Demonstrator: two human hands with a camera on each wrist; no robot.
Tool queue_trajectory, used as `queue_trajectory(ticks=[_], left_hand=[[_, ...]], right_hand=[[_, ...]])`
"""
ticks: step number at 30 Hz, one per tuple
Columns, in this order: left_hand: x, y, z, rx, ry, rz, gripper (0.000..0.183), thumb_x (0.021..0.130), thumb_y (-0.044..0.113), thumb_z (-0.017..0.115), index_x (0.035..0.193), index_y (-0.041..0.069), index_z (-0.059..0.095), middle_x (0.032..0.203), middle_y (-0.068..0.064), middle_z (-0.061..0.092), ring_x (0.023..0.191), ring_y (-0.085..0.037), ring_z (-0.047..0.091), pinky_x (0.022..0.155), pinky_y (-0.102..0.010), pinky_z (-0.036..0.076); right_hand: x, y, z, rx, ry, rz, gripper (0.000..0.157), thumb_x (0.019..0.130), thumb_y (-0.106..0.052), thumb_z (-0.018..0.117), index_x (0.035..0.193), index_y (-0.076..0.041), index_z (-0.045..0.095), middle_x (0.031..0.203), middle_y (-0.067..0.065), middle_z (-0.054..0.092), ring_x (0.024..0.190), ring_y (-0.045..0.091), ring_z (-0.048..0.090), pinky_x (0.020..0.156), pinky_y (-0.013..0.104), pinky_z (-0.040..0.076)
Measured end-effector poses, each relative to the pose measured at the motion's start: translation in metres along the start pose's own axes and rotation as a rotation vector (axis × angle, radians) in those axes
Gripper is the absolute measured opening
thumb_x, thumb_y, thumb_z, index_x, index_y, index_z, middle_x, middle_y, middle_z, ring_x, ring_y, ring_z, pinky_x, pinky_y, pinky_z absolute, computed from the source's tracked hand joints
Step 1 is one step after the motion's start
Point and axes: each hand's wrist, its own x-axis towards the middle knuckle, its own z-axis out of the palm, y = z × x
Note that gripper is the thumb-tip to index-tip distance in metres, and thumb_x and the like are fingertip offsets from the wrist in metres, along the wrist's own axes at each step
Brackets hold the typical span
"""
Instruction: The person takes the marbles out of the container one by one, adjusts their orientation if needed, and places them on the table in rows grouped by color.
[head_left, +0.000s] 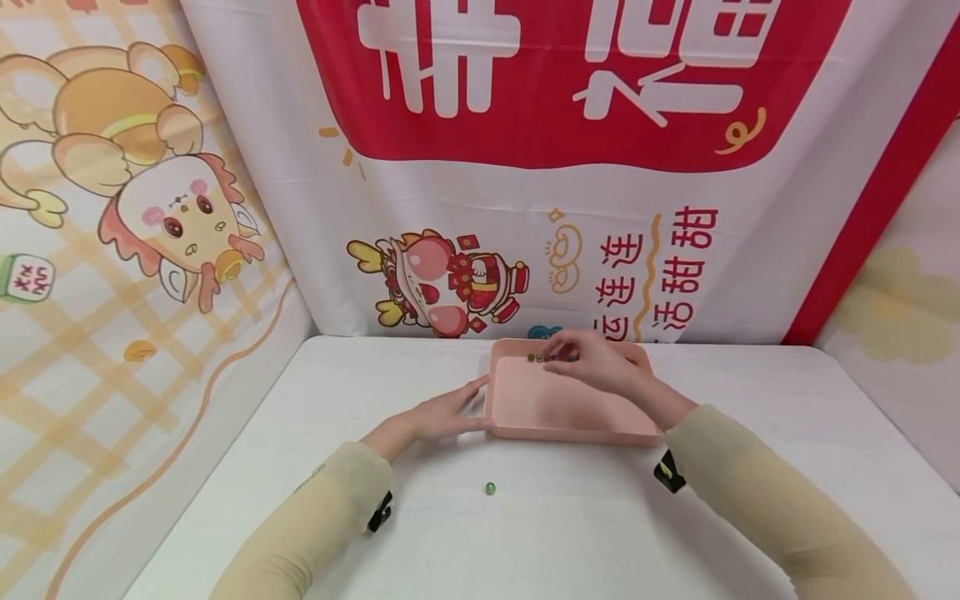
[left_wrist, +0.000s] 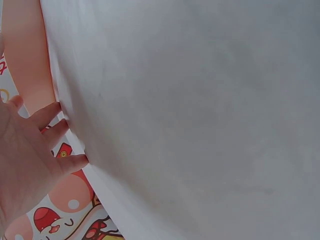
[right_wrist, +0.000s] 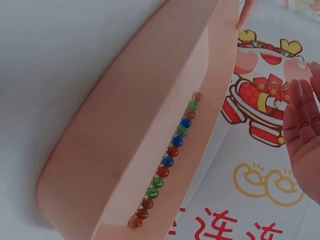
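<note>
A shallow pink tray (head_left: pixel 536 404) lies at the back of the white table. Along its far wall runs a line of glass marbles, where a blue marble (right_wrist: pixel 168 161) sits among red, green and brown ones. My left hand (head_left: pixel 447 413) spreads its fingers against the tray's left end. The left wrist view has this hand (left_wrist: pixel 27 160) at its left edge, fingertips by the table. Over the far side of the tray, my right hand (head_left: pixel 596 365) bends above the marbles and hides part of the line. In the right wrist view its fingers (right_wrist: pixel 303 112) are loosely extended, with no marble visible in them.
One green marble (head_left: pixel 491 488) lies alone on the white table (head_left: pixel 570 533), in front of the tray. Behind the table hangs a printed cloth (head_left: pixel 450 192), and a patterned side cloth (head_left: pixel 247 333) borders the left. Dark wrist devices show under both sleeves.
</note>
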Motion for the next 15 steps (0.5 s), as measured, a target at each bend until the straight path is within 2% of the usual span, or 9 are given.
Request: queue_trajectory(ticks=[9,15], left_hand=[[-0.001,0.000,0.000,0.002,0.004,-0.014,0.091,0.082,0.073,0.056,0.155,0.041,0.012,0.158,-0.001,0.025,0.144,-0.024,0.022,0.113,-0.054,0.023],[-0.002,0.000,0.000,-0.003,-0.002,-0.011,0.092,0.082,0.073,0.056,0.156,0.040,0.012,0.158,-0.001,0.025,0.144,-0.023,0.022,0.113,-0.054,0.023]], right_hand=[[0.015,0.022,-0.004,0.063,-0.036,0.135,0.025,0.090,-0.011,0.070,0.115,-0.006,0.067,0.101,0.005,0.066,0.092,0.026,0.059,0.078,0.043,0.054],[0.022,0.039,-0.004,0.022,-0.034,0.170,0.032,0.090,-0.010,0.070,0.120,-0.002,0.064,0.106,0.010,0.065,0.093,0.024,0.059,0.076,0.037,0.053]])
